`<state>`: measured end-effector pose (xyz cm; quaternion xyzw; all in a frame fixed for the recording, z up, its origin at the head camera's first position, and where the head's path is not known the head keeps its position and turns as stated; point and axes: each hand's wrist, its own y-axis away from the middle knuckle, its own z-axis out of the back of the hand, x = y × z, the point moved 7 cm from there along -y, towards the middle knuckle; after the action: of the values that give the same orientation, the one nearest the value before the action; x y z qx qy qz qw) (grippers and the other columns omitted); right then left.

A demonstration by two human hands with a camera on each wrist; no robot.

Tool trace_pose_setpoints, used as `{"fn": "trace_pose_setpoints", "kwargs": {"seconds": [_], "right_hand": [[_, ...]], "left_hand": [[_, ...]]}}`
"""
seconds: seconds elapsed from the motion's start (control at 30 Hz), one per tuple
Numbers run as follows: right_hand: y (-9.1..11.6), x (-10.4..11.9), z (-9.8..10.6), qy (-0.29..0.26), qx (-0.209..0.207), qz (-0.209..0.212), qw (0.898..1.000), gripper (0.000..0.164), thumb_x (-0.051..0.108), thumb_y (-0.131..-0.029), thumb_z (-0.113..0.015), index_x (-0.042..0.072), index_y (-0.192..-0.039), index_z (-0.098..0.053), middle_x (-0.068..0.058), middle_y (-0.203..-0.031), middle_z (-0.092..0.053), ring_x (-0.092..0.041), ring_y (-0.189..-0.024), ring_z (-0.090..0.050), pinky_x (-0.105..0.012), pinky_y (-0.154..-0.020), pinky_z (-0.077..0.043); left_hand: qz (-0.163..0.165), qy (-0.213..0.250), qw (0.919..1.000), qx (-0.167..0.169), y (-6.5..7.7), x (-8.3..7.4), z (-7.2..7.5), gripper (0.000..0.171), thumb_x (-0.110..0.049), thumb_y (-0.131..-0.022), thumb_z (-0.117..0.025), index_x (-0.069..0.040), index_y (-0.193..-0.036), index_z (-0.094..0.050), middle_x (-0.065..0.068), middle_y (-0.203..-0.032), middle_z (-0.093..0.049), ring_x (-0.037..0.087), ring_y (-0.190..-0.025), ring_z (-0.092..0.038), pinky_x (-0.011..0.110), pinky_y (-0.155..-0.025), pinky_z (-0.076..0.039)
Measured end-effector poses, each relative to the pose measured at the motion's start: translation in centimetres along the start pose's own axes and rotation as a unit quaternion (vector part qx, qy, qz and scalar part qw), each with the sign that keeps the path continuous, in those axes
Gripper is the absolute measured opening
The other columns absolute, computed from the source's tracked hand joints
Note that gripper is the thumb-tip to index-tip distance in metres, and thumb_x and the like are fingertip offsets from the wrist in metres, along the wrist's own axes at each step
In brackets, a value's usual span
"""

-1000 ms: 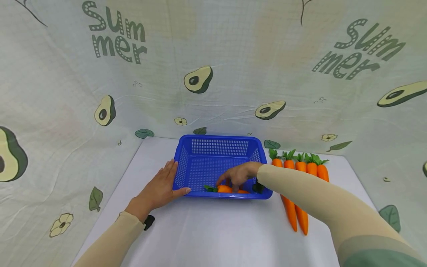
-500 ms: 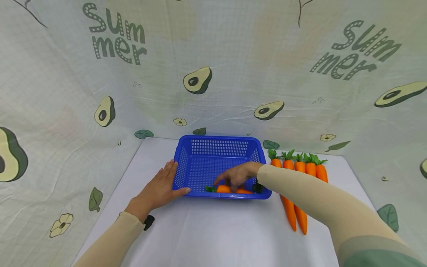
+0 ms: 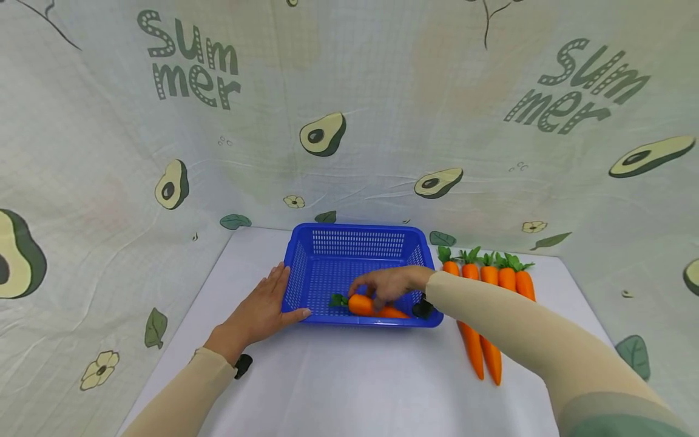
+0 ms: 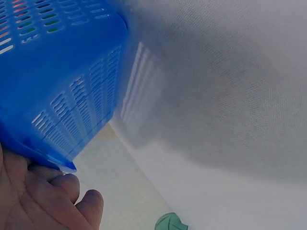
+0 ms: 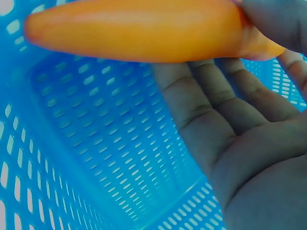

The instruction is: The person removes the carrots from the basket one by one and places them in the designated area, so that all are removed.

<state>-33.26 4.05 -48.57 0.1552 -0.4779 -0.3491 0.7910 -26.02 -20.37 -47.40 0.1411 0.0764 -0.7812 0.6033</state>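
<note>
A blue perforated plastic basket (image 3: 360,321) stands on the white table. Inside, along its near wall, an orange carrot (image 3: 360,304) with green leaves points its top leftward. My right hand (image 3: 386,284) reaches in from the right and grips this carrot, thumb on the near side and fingers beyond. Seen from the right wrist, the smooth tapered carrot (image 5: 129,31) lies across the fingers over the perforated bottom. My left hand (image 3: 261,309) rests against the basket's left rim, fingers straight and thumb at the near corner. The left wrist view shows its fingertips at the rim.
To the basket's right, several more carrots (image 3: 494,358) lie side by side, leaves away from me, partly covered by my right forearm. A cloth printed with avocados (image 3: 323,134) and lettering hangs behind and beside the table (image 3: 355,382).
My right hand has shifted slightly left, and the carrot has come up a little from the basket's near wall, showing more of its body. My left hand stays at the rim.
</note>
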Motion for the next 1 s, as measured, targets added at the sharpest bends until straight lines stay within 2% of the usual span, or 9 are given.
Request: {"fn": "trace_pose_setpoints", "kwargs": {"seconds": [0.13,0.23,0.4,0.53,0.67,1.0], "right_hand": [[0.4,0.3,0.5,-0.008,-0.024,0.004,1.0,0.065,0.013,-0.087,-0.068,0.049,-0.136,-0.047,-0.001,-0.142,-0.049,-0.023,-0.121,-0.052,-0.045,-0.099,-0.049],[0.9,0.7,1.0,-0.012,-0.047,0.018,0.999,0.065,0.013,-0.088,-0.067,0.048,-0.138,-0.047,0.002,-0.145,-0.045,-0.025,-0.128,-0.048,-0.048,-0.103,-0.046],[1.6,1.3,2.1,-0.036,-0.095,0.048,0.994,0.062,0.012,-0.088,-0.068,0.041,-0.139,-0.048,-0.002,-0.139,-0.05,-0.027,-0.121,-0.053,-0.042,-0.094,-0.053],[2.4,1.5,3.0,-0.085,-0.138,0.068,0.984,0.06,0.01,-0.089,-0.068,0.039,-0.138,-0.048,-0.006,-0.137,-0.051,-0.027,-0.111,-0.059,-0.039,-0.084,-0.058],[3.3,1.4,3.9,-0.13,-0.183,0.082,0.971,0.06,0.009,-0.09,-0.069,0.038,-0.137,-0.047,-0.01,-0.137,-0.05,-0.03,-0.104,-0.064,-0.041,-0.078,-0.06],[5.9,0.7,5.2,-0.139,-0.264,0.079,0.951,0.061,0.021,-0.087,-0.075,0.04,-0.137,-0.047,-0.01,-0.134,-0.054,-0.027,-0.108,-0.065,-0.041,-0.082,-0.059]], "left_hand": [[-0.004,0.002,1.0,-0.003,0.0,-0.1,0.0,0.117,-0.084,-0.08,-0.041,-0.003,-0.157,-0.006,0.015,-0.165,-0.004,0.035,-0.152,-0.011,0.052,-0.122,-0.016],[-0.004,0.005,1.0,-0.004,0.0,-0.1,0.1,0.117,-0.084,-0.08,-0.042,-0.003,-0.157,-0.007,0.015,-0.165,-0.005,0.034,-0.152,-0.012,0.051,-0.122,-0.016],[-0.003,0.012,0.9999,-0.003,0.0,-0.1,0.0,0.118,-0.084,-0.08,-0.042,-0.003,-0.157,-0.006,0.016,-0.165,-0.005,0.035,-0.151,-0.012,0.052,-0.121,-0.016],[0.001,0.008,1.0,-0.002,-0.1,0.1,-0.2,0.119,-0.086,-0.079,-0.04,-0.004,-0.157,-0.005,0.014,-0.165,-0.004,0.034,-0.152,-0.011,0.052,-0.122,-0.016],[0.003,0.006,1.0,-0.002,-0.1,0.1,-0.2,0.12,-0.088,-0.078,-0.038,-0.005,-0.157,-0.004,0.013,-0.165,-0.003,0.034,-0.152,-0.011,0.052,-0.122,-0.017],[0.0,0.019,0.9998,-0.008,0.1,0.0,-0.1,0.12,-0.086,-0.078,-0.042,-0.002,-0.157,-0.006,0.017,-0.165,-0.005,0.038,-0.151,-0.013,0.055,-0.12,-0.018]]}}
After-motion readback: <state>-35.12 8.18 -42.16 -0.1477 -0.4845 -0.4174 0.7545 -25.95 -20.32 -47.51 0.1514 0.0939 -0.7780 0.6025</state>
